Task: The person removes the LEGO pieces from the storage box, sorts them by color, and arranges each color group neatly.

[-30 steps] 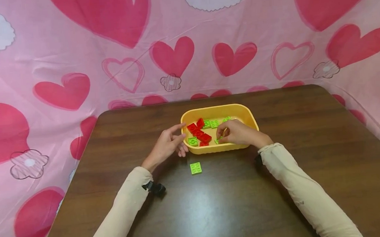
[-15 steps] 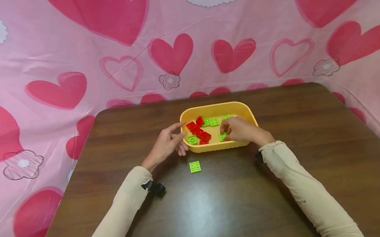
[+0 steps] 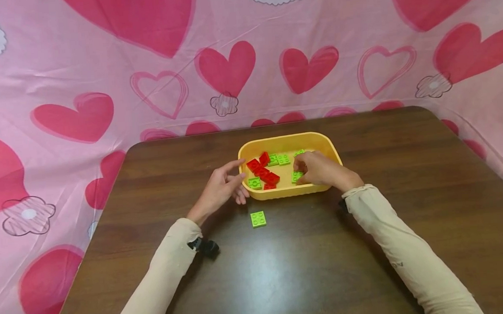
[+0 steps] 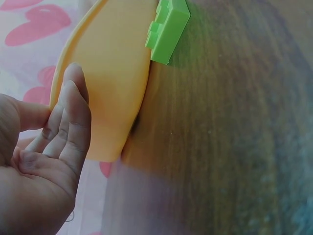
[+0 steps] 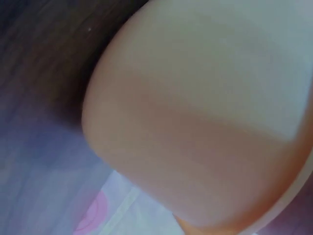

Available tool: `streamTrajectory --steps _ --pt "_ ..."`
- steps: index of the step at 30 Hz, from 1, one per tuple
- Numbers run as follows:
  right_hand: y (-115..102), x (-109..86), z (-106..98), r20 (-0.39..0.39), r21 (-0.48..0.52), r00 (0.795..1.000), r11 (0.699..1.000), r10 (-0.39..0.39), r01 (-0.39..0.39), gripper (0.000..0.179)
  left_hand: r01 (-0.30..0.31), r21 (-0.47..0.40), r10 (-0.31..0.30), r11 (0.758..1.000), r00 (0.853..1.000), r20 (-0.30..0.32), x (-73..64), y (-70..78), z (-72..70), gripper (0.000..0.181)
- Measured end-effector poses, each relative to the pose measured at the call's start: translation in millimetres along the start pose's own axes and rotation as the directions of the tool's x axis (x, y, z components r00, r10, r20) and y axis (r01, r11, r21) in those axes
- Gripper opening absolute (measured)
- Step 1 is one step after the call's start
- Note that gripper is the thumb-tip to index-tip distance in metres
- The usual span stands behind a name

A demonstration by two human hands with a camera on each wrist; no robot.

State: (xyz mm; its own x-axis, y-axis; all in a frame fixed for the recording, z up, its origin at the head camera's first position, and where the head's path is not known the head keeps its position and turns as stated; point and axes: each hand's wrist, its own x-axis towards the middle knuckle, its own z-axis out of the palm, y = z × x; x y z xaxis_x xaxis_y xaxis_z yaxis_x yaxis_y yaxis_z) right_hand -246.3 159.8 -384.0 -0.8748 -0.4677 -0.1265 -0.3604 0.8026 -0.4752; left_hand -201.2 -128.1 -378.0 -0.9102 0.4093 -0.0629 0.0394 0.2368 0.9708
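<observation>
In the head view, a yellow plastic bin (image 3: 288,191) stands on the table and holds red and green toy bricks. My left hand (image 3: 220,187) is at its left end, fingers loosely extended and touching the rim. The left wrist view shows this hand (image 4: 49,147) against the bin's outer wall (image 4: 110,93). Inside the bin, my right hand (image 3: 321,169) pinches a green brick (image 3: 296,176) between thumb and fingers, partly hidden by them. Only the bin wall (image 5: 186,147) fills the right wrist view; that hand is out of it.
A single green brick (image 3: 258,219) lies studs up on the brown table (image 3: 258,272), in front of the bin. Red bricks (image 3: 262,171) cluster at the bin's left side. A pink heart-printed cloth (image 3: 153,33) hangs behind the table.
My right hand has shifted slightly right within the bin, and the green brick at its fingertips has moved with it. The left hand stays at the bin's left end.
</observation>
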Motion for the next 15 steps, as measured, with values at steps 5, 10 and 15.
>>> streamTrajectory --steps 5,10,15 --pt "-2.6 -1.4 0.8 0.04 -0.052 0.999 0.999 0.019 -0.017 0.029 0.001 0.004 -0.001 1.0 1.0 0.005 -0.5 -0.9 0.4 0.053" --pt "-5.8 -1.6 1.5 0.046 -0.054 0.999 0.998 0.013 -0.011 0.025 0.004 -0.002 -0.004 1.0 1.0 -0.006 -1.7 -1.8 0.1 0.051" --pt "-6.9 -3.0 -0.2 0.045 -0.062 0.999 0.998 -0.007 0.01 0.024 -0.02 -0.013 0.02 1.0 1.0 0.004 -0.8 -0.8 1.2 0.052"
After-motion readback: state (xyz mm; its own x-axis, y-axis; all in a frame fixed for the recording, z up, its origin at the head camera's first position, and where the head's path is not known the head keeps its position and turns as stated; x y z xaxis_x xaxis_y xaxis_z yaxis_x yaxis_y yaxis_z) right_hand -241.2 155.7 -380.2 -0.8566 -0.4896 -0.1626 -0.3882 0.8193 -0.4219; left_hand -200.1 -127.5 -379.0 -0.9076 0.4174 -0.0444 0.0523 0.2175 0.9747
